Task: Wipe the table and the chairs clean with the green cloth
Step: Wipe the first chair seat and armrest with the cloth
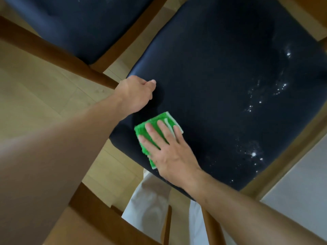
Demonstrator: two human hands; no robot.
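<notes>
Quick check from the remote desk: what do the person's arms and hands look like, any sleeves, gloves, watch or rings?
Both forearms are bare as far as the frame shows, with no sleeve in view. The left hand and right hand wear no gloves. No watch or wristband shows on either wrist, and no ring on the visible right fingers.

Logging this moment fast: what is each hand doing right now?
Left hand: closed, gripping the dark chair seat edge.
Right hand: open, flat, pressing the green cloth.

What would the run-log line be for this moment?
stage: wiping chair | right hand: flat on green cloth | left hand: gripping dark padded chair seat edge | unwiped: white specks, right
</notes>
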